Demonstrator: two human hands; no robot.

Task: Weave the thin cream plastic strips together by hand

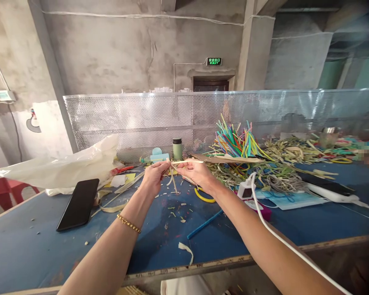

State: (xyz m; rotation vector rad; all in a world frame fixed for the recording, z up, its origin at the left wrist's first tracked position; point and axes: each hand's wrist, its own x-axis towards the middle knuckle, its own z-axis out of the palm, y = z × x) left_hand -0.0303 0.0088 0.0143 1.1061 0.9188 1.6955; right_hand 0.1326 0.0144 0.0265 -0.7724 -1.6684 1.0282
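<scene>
Both my hands are raised over the middle of the blue table point(160, 246), close together. Pale flat plant-fibre strips point(173, 180) run between them, crossing near my left fingertips, with loose ends hanging down. My left hand point(155, 175) pinches the strips where they meet. My right hand point(197, 174) grips a strip that lies sideways along its fingers. Below the hands are small scraps and a curled pale strip point(187, 250). A blue stick point(204, 224) lies near my right forearm, and a yellow ring-shaped handle point(204, 196) shows beneath my right hand.
A black phone point(78, 205) and a plastic bag point(80, 164) lie left. Behind the hands stands a green bottle point(177, 150). Right are coloured strips point(236, 139), dried fibre heaps point(287, 151), a white cable point(261, 213) and a face mask point(298, 199). A perforated metal screen point(135, 123) backs the table.
</scene>
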